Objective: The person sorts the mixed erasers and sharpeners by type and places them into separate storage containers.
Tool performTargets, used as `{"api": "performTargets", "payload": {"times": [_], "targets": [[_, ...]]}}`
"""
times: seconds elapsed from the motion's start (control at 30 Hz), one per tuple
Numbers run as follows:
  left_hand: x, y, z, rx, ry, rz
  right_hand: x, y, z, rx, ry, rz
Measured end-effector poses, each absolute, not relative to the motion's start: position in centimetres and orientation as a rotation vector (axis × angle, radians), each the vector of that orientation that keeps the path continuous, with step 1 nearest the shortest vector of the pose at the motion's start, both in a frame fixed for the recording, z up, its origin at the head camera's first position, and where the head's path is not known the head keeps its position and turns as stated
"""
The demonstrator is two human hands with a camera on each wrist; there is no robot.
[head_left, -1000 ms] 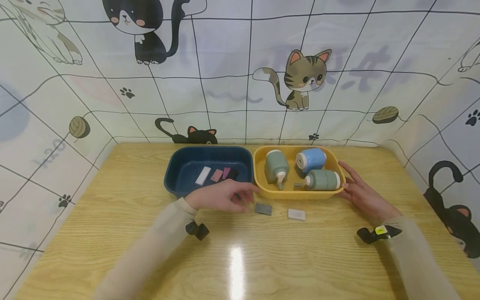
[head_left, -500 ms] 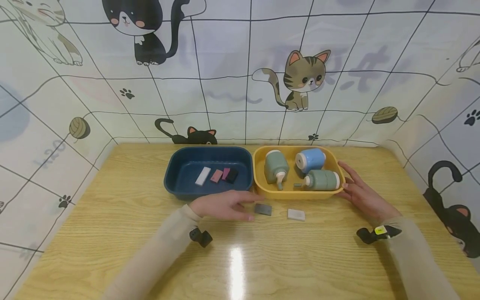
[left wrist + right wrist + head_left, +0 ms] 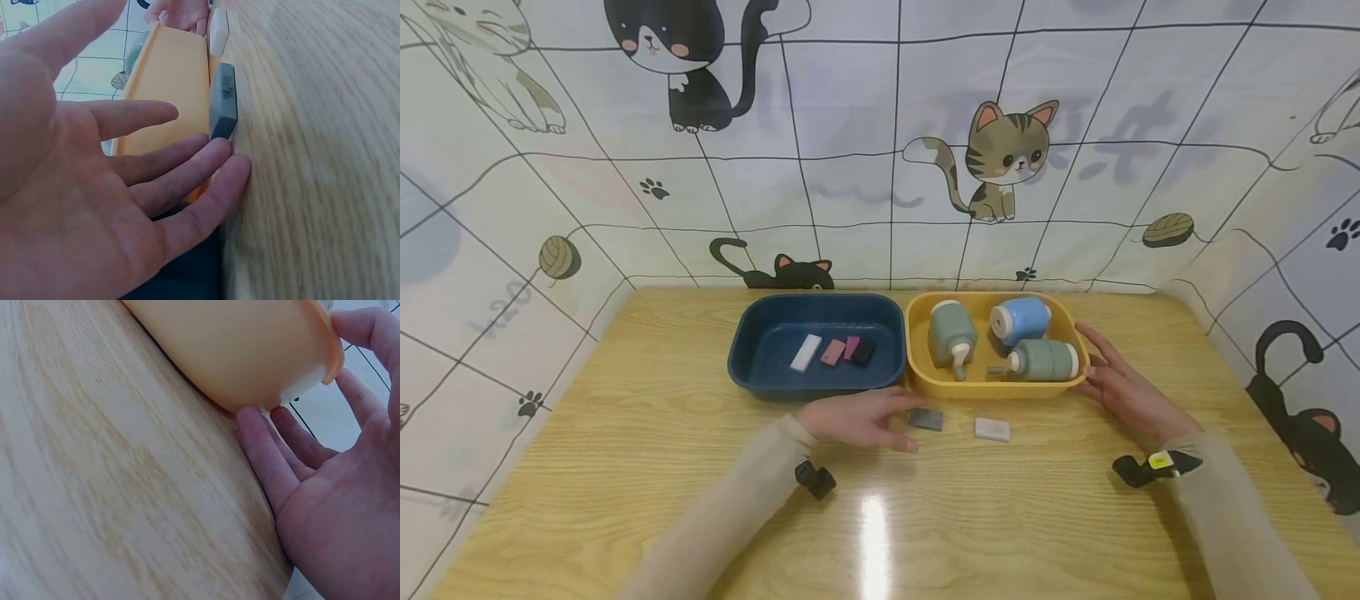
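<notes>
My left hand (image 3: 861, 419) is spread low over the table, holding nothing. In the left wrist view its fingertips reach the near end of a small grey rectangular block (image 3: 223, 103), eraser-like; whether they touch it I cannot tell. To the right of that block (image 3: 926, 419) lies a similar white block (image 3: 992, 429). My right hand (image 3: 1135, 398) rests its extended fingers against the right end of a yellow bin (image 3: 970, 389). In the right wrist view, the fingertips touch the bin's outer wall (image 3: 250, 356) near its base and the thumb is up at the rim.
Inside the yellow bin lie two green nozzle bottles (image 3: 1048, 360) and a blue bottle-like object (image 3: 1021, 321). Against its left side stands a dark blue bin (image 3: 752, 379) holding several small blocks, white (image 3: 806, 353), pink, magenta and black. A cat-patterned backdrop (image 3: 850, 192) rises behind the table.
My left hand has drawn back from the blue bin's front edge, down and to the right, towards the grey block, and its fingers have spread. My right hand stays at the yellow bin.
</notes>
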State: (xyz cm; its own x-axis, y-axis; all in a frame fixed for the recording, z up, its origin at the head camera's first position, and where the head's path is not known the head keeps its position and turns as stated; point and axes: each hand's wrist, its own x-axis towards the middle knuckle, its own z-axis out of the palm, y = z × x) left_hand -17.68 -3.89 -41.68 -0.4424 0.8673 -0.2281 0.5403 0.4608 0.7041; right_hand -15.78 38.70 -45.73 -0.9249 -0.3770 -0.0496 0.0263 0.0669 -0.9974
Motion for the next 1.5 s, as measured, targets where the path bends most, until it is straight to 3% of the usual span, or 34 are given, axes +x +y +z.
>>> {"api": "performTargets", "payload": {"times": [1.5], "targets": [[-19.4,-2.1,-44.8,1.285,2.104,0.867,-15.9,38.7,-45.6,-0.398,2.039,-1.921]]}}
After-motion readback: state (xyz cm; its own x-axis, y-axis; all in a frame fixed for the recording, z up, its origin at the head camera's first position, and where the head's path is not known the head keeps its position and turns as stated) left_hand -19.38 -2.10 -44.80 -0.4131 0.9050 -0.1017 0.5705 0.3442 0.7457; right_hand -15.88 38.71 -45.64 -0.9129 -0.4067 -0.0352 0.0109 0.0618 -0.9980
